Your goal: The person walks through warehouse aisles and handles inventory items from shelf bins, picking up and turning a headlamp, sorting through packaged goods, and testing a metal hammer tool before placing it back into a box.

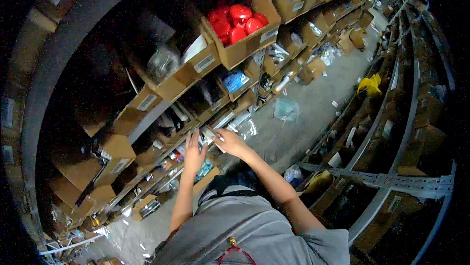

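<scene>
My left hand [195,151] reaches to the front of a lower shelf, its fingers stretched out and slightly apart, with nothing gripped in it. Close beside it, my right hand [230,142] is closed at the fingertips on a small pale packet [209,135]. What kind of packet it is stays too blurred to tell. Both hands are over the edge of a row of cardboard bins. Above them, a blue-and-white package [235,81] lies in one bin.
A cardboard bin [254,42] of red round items [240,14] sits on the upper shelf. Another bin with clear plastic wrap [164,62] stands left of it. A clear plastic bag [286,109] lies on the aisle floor [313,98]. Metal racks [372,179] line the right side, with a yellow bag [369,85].
</scene>
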`<move>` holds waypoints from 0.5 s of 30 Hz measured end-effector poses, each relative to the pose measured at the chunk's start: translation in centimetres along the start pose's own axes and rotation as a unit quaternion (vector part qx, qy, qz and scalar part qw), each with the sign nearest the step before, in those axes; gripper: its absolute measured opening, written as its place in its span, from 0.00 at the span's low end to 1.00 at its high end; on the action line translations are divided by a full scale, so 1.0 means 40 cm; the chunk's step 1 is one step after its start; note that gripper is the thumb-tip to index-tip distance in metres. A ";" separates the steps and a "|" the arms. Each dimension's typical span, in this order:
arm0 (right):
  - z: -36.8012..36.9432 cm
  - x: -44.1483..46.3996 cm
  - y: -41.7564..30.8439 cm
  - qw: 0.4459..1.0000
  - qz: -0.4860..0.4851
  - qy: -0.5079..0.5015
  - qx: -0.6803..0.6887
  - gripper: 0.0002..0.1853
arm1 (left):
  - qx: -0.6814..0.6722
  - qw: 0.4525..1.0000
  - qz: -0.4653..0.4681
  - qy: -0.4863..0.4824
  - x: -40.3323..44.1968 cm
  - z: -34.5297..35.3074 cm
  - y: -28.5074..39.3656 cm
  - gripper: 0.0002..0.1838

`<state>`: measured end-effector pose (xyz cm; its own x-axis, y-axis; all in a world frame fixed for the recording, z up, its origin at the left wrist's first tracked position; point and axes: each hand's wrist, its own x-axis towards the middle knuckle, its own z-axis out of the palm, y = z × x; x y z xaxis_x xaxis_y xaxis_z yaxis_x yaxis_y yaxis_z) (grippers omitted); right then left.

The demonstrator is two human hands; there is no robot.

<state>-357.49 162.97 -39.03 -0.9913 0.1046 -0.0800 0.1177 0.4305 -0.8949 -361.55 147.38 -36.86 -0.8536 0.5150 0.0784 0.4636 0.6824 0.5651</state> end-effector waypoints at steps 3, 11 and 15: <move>-0.065 -0.007 0.068 0.999 0.011 0.034 -0.012 0.22 | -0.008 0.999 -0.002 -0.033 0.038 0.034 0.045 0.29; -0.201 -0.023 0.108 0.997 0.056 0.048 -0.031 0.22 | -0.010 0.995 0.054 -0.085 0.093 0.140 0.099 0.26; -0.194 -0.007 0.100 0.996 0.067 0.038 -0.040 0.22 | -0.010 0.996 0.063 -0.061 0.099 0.144 0.098 0.26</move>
<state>-356.30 171.61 -39.18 -0.9592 0.2330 -0.1602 0.2563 0.4771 -0.8406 -361.73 155.08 -39.08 -0.7540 0.6549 0.0504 0.5587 0.5990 0.5736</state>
